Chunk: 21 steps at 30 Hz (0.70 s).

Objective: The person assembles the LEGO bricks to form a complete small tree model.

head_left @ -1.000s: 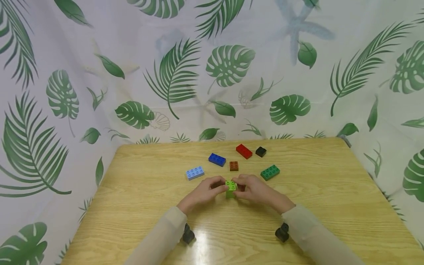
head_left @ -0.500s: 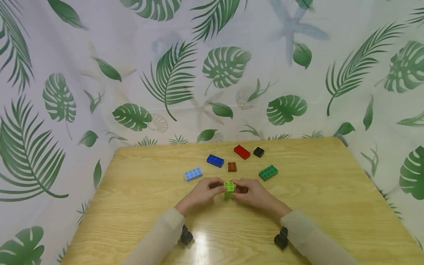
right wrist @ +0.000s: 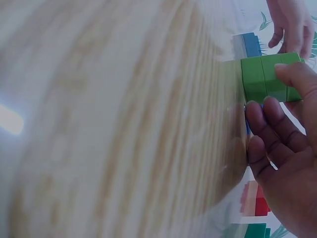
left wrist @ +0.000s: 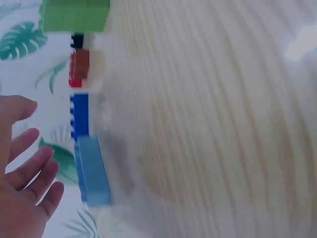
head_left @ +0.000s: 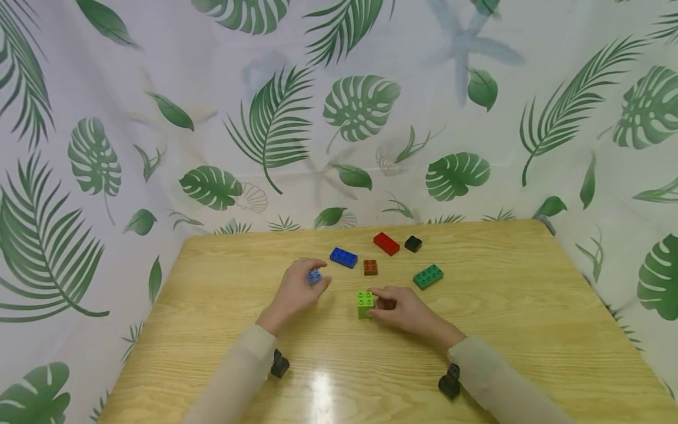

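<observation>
Monitoring remotely, I see the left hand [head_left: 296, 288], fingers spread, has moved from the green stack [head_left: 365, 306] to the light-blue brick [head_left: 315, 277]; the right hand [head_left: 406, 310] alone pinches the stack at its fingertips, presumably steadying it.

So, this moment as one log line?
left hand: above light-blue brick, apart | right hand: holds lime-green stack | green brick: on table

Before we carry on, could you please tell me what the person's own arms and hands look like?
The left hand and right hand are bare, without gloves. The left sleeve and right sleeve are long, plain and pale cream, reaching the wrists. A small black device sits at each wrist: left device, right device.
</observation>
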{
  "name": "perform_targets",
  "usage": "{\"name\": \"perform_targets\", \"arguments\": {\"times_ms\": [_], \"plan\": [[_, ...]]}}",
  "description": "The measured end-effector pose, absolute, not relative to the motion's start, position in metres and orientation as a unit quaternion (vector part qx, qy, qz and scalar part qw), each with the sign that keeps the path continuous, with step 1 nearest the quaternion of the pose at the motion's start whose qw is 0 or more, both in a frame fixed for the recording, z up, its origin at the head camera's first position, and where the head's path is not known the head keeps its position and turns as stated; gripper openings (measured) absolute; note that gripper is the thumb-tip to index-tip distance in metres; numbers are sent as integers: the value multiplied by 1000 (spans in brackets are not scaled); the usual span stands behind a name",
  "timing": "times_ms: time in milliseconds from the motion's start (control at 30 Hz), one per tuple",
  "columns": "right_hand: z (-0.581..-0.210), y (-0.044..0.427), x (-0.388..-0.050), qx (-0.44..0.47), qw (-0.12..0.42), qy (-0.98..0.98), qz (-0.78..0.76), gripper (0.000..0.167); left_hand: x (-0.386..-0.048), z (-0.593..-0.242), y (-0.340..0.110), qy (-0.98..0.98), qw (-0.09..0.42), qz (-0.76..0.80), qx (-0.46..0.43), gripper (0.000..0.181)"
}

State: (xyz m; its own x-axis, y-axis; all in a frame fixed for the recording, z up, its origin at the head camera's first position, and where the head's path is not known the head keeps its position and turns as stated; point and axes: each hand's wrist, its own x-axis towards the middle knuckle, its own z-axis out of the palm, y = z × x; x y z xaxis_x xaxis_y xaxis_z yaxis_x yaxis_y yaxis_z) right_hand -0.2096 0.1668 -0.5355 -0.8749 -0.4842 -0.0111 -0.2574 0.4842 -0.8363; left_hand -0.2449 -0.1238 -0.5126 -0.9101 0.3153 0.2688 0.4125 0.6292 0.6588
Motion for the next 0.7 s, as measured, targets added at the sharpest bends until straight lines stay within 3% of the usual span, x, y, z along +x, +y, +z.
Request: {"name": "perform_targets", "arguments": {"times_ms": [100,333,700], "plan": [[-534,167,-209,-219,128,851,-460,61,-249,-517,-134,-917,80,-345,-183,39],[-534,168,-210,-224,129,850,-459,60,-253,-524,-147,-937,57,-308,-156,50],[-532,168,-211,-222,135,852,-454,60,-258,-537,-156,-953,47,-255,-158,47]]}}
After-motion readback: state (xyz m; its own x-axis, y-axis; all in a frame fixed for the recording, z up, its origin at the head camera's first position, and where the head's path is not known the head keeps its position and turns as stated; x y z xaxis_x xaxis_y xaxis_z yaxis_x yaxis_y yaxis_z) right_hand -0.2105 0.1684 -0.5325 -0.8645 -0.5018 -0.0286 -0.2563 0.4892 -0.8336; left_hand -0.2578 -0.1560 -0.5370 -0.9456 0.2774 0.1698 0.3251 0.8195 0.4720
